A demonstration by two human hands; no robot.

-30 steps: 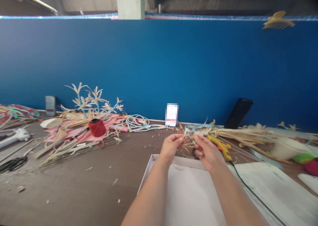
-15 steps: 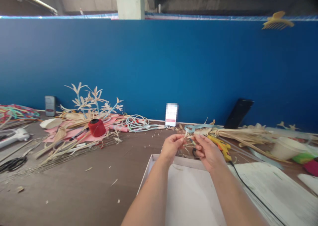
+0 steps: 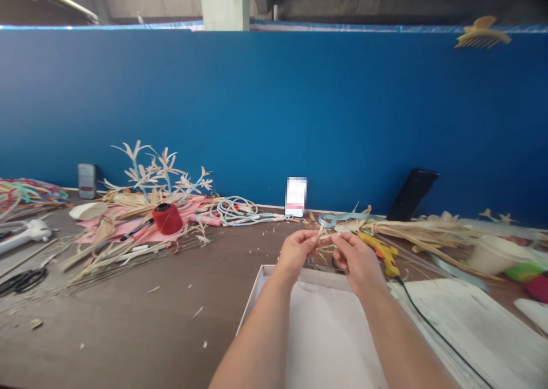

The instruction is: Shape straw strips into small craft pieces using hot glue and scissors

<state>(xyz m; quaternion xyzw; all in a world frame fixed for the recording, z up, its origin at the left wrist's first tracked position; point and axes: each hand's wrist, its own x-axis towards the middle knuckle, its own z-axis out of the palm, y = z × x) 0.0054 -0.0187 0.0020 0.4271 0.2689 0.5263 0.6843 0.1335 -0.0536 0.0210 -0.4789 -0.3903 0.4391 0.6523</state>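
Above the far edge of a shallow white box [image 3: 252, 306], my hands work close together. My left hand [image 3: 295, 255] is pinched, thumb against forefinger, on a small pale flower-like piece of plant strips [image 3: 323, 231]. From the other side, my right hand [image 3: 356, 259] pinches the same piece, its lower fingers curled in. The fingertips cover much of it. Just right of my right hand lies a yellow hot glue gun [image 3: 386, 256]. Behind the hands are a blue ribbon [image 3: 336, 221] and dry pale strips [image 3: 411, 229].
At the left stand pale strip flowers [image 3: 165, 163] on blue stems, with a red thread spool [image 3: 166, 219] and black-handled scissors [image 3: 23, 280] nearby. A phone [image 3: 295, 198] leans on the blue partition [image 3: 257, 109]. The glue gun's cord [image 3: 440, 332] crosses printed paper [image 3: 479, 315] at right.
My right hand has turned slightly and its fingers have closed in more around the pale piece. My left hand stays nearly still.
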